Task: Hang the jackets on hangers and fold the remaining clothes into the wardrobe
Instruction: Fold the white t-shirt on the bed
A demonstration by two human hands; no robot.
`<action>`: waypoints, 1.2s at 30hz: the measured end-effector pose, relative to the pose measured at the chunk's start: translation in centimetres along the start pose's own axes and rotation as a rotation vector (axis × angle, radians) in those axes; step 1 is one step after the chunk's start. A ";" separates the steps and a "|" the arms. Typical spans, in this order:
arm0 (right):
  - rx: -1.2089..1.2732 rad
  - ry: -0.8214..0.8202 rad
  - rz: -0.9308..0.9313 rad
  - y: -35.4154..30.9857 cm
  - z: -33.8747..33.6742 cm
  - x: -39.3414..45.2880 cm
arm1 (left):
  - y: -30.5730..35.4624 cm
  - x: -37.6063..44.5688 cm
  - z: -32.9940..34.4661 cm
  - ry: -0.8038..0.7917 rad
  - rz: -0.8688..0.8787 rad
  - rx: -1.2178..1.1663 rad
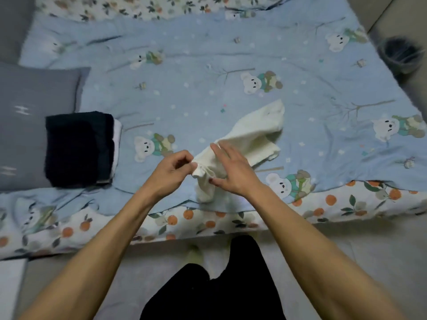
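A cream-white garment lies bunched on the blue bear-print quilt, stretching from the bed's near edge up to the right. My left hand pinches its near left corner with curled fingers. My right hand lies over the cloth with fingers straight and spread, the thumb touching the fabric below. A folded stack of dark navy clothes with white layers beneath sits at the left of the bed.
A grey pillow lies behind the dark stack at the left. An orange-print sheet shows along the bed's near edge. A dark round object stands on the floor at the far right. My dark-trousered legs are below.
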State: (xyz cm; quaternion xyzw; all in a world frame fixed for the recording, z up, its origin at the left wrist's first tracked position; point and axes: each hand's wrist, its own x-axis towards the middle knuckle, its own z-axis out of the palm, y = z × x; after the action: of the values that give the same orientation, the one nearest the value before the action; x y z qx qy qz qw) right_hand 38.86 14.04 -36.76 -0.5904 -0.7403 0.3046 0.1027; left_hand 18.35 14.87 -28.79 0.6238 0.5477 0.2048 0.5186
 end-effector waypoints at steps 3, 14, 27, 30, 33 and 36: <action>0.055 0.093 0.005 -6.1 0.3 0.7 | -1.3 -4.1 -4.7 0.081 0.010 -0.149; 0.664 -0.065 0.073 -18.1 -1.5 0.0 | -2.3 -11.1 -11.4 0.118 0.179 -0.088; 0.706 0.168 0.065 -22.1 -4.1 -1.3 | 3.3 -10.8 -13.7 0.441 -0.076 -0.570; 0.533 0.387 -0.042 -22.4 -3.0 -2.3 | 4.1 -11.1 -14.1 0.497 -0.128 -0.762; 0.371 0.496 -0.162 -23.2 -2.4 -2.7 | 4.7 -11.4 -14.3 0.493 -0.136 -0.845; 0.381 0.387 -0.115 -24.1 -2.3 -2.4 | 5.0 -11.7 -14.2 0.443 -0.120 -0.877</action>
State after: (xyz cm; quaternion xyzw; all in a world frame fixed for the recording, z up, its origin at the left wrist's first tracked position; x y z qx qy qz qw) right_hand 21.14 9.69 -20.68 -0.5647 -0.6685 0.3136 0.3686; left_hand 5.31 11.15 -15.37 0.2558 0.5419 0.5135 0.6142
